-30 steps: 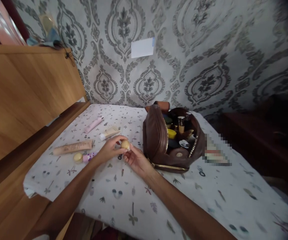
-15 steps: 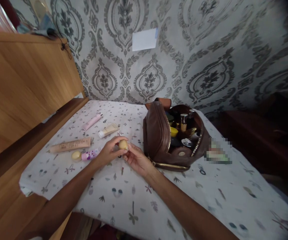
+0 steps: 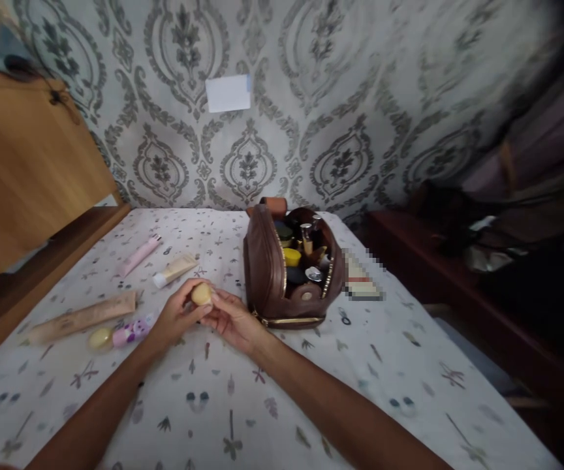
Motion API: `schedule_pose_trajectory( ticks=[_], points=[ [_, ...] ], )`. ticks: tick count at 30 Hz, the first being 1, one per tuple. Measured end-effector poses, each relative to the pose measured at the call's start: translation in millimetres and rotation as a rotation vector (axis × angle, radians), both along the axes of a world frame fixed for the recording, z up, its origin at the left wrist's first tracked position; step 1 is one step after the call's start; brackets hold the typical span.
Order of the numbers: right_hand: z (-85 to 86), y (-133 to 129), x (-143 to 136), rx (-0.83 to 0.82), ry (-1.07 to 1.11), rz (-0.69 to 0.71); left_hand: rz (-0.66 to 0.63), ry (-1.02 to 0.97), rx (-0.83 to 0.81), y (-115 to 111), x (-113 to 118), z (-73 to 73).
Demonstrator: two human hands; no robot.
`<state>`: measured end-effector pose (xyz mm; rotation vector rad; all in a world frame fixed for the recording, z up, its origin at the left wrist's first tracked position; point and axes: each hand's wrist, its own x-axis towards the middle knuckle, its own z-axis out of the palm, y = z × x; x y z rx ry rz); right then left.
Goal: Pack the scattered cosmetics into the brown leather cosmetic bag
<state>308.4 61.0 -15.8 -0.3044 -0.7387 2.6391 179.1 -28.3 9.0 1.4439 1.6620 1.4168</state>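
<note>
Between the fingers of both hands is a small, rounded, pale-yellow item (image 3: 202, 294), whose kind I cannot make out. My left hand (image 3: 178, 314) pinches it from the left, thumb below and fingers above. From the right, the fingertips of my right hand (image 3: 235, 320) close on its edge. Left of the hands lies a similar glossy yellow round piece (image 3: 100, 339), touching or close to a pink tube with purple spots (image 3: 132, 331). Just right of my right hand stands a brown leather bag (image 3: 265, 261), unzipped, with bottles and a yellow lid (image 3: 291, 257) inside.
A long peach tube (image 3: 86, 316), a cream tube with a white cap (image 3: 174, 270) and a pink tube (image 3: 138, 255) lie on the patterned cloth (image 3: 233, 391). A pixelated flat item (image 3: 360, 281) is right of the bag. Wooden furniture (image 3: 32, 156) borders the left; wallpaper rises behind.
The camera view has turned right, so the bag, tubes and hands appear further left. Both hands keep hold of the yellow item with nearly the same grip.
</note>
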Motion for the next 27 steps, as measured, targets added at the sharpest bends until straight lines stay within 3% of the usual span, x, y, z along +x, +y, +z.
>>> schedule_pose_trajectory(
  ticks=[9, 17, 27],
  points=[
    [5.0, -1, 1, 0.043, 0.024, 0.016, 0.049, 0.106, -0.047, 1, -2, -5.9],
    [-0.4, 0, -1, 0.023, 0.007, 0.002, 0.023, 0.158, -0.059, 2, -8, -13.2],
    [-0.4, 1, 0, 0.013, 0.041, 0.003, 0.086, 0.134, -0.064, 4, -8, -17.9]
  ],
)
